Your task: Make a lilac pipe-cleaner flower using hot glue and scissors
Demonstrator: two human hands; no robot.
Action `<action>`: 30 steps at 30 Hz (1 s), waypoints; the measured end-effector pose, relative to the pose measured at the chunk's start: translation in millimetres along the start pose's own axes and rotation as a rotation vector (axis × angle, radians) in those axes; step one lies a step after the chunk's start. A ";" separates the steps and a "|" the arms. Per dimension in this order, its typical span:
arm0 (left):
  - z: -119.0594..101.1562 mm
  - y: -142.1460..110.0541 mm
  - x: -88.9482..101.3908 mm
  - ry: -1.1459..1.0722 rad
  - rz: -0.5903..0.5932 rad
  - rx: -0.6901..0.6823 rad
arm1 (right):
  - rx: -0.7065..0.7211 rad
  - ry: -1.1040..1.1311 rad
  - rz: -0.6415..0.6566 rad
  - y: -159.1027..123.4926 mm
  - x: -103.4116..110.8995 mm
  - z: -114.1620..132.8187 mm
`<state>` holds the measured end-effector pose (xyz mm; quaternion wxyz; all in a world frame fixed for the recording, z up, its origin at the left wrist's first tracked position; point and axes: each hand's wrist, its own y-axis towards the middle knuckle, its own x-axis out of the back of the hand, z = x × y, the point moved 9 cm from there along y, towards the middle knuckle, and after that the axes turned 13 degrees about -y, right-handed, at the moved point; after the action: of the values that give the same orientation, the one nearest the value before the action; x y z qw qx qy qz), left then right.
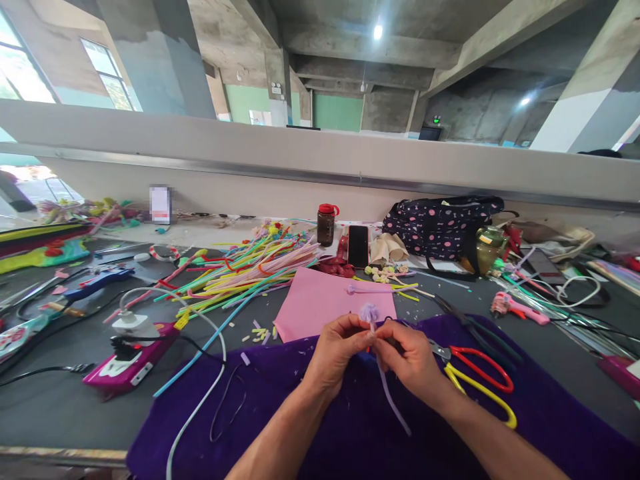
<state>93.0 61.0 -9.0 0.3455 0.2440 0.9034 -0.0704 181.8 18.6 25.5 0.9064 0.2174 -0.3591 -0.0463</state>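
Both hands meet over a purple cloth (280, 413), around a lilac pipe-cleaner flower (369, 313) whose fuzzy head shows above the fingertips. Its long lilac stem (391, 400) hangs down between the hands. My left hand (336, 347) is closed, thumb and fingers pinching just under the flower head. My right hand (407, 350) is closed too, pinching the stem close beside it. Behind the hands lies a pink sheet (320, 300) with another lilac pipe-cleaner piece (370, 289) on it. Scissors (480, 373) with one red and one yellow handle rest right of my right hand.
A bundle of colored pipe cleaners (260, 263) lies left of center. A magenta power strip (133, 367) with cables sits at left. Farther back stand a red-lidded bottle (326, 225), a phone (359, 247) and a patterned bag (440, 227). A pink glue gun (520, 308) and dark pliers (473, 327) lie right.
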 end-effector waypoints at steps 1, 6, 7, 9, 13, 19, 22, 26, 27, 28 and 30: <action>0.2 0.3 1.2 0.006 -0.010 -0.003 | 0.002 -0.013 -0.004 -0.3 -1.6 -0.3; -4.1 1.3 3.9 0.022 -0.029 -0.018 | 0.048 -0.062 -0.007 0.1 1.1 1.2; -5.5 1.2 4.3 0.020 -0.035 -0.017 | 0.061 -0.071 -0.011 0.9 5.0 1.9; -8.0 0.9 4.2 0.029 -0.040 -0.008 | 0.058 -0.055 -0.036 3.1 15.9 0.5; -7.3 -0.7 -4.8 0.091 0.035 0.035 | -0.025 0.119 -0.068 7.8 32.1 -8.1; 5.3 -2.2 -11.2 0.062 0.100 0.134 | -0.002 0.265 0.042 8.7 23.1 0.7; 11.0 -2.8 -11.8 0.015 0.114 0.189 | -0.014 0.347 0.047 8.4 23.2 1.2; 11.5 -4.5 -16.2 -0.043 0.148 0.202 | -0.037 0.424 0.063 11.5 23.5 -0.6; 11.2 -4.9 -17.3 -0.050 0.155 0.202 | -0.046 0.427 0.072 12.8 22.3 -1.3; 11.3 -5.3 -17.9 -0.053 0.158 0.204 | -0.054 0.426 0.082 14.1 20.6 -1.7; 11.9 -5.7 -17.7 -0.045 0.157 0.210 | -0.062 0.414 0.094 16.6 17.1 -1.5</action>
<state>108.6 45.5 -6.5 0.3425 0.3469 0.8613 -0.1429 194.2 30.0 42.4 0.9683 0.1771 -0.1735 0.0307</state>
